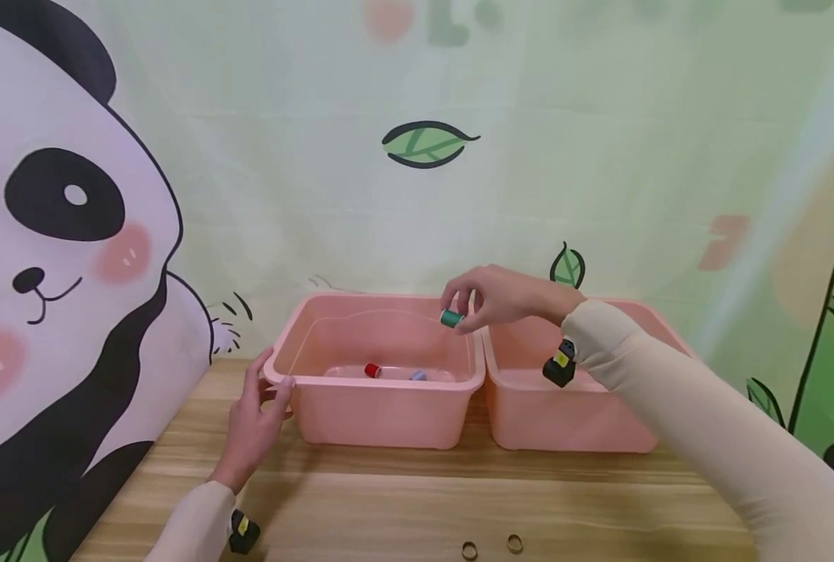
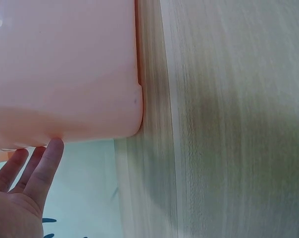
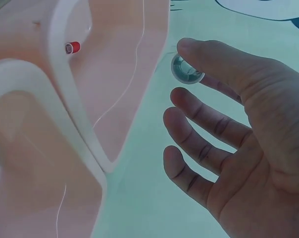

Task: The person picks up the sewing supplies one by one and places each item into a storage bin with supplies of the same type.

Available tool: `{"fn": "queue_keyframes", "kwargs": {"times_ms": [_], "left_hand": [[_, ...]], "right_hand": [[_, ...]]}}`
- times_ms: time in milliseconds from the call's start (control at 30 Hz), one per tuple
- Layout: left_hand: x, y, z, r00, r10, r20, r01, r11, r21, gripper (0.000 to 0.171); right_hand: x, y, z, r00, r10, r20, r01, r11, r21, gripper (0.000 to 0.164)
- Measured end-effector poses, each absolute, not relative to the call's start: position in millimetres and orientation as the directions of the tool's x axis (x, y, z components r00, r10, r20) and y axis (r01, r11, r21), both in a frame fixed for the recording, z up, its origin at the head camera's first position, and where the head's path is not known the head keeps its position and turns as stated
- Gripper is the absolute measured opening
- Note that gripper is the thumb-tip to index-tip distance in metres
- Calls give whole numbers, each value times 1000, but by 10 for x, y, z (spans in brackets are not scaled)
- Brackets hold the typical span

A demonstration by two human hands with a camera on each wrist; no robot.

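Observation:
A green thread spool (image 1: 452,318) is pinched between the thumb and fingertip of my right hand (image 1: 497,295), above the right part of the left pink bin (image 1: 382,414). The right wrist view shows the spool's round end, and the other fingers are spread apart from it. My left hand (image 1: 255,421) touches the left bin's near-left corner, thumb at the front rim. Its fingers (image 2: 46,168) lie fairly straight against the side wall in the left wrist view. Inside this bin lie a red spool (image 1: 372,371) and a small light-blue piece (image 1: 418,375), partly hidden by the front rim.
A second pink bin (image 1: 572,421) stands close on the right, partly covered by my right forearm. Two small metal rings, one ring (image 1: 469,550) and another ring (image 1: 515,544), lie near the front of the wooden table (image 1: 389,499). Behind hangs a printed panda backdrop (image 1: 304,172).

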State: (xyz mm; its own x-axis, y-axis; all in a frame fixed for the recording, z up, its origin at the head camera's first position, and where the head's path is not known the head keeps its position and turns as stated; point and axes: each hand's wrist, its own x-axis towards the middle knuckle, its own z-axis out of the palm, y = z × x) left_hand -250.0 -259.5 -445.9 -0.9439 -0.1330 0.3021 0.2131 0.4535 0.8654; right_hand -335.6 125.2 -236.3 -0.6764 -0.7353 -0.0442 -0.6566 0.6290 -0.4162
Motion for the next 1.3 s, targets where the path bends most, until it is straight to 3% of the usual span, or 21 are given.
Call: {"fn": "queue_keyframes", "kwargs": {"times_ms": [767,1300], "left_hand": [[-2514,-2614,-4479,-942,-136,307,220,442,870,68],[-2520,-2616,-4485,-940,-135,312,229,427,875,67]], "right_hand": [[-3884,733,-2537,-761,-648,-13,-575,684,-448,32],[-4003,568,-2656,-806,-592,-7,-513,704,-491,33]]}}
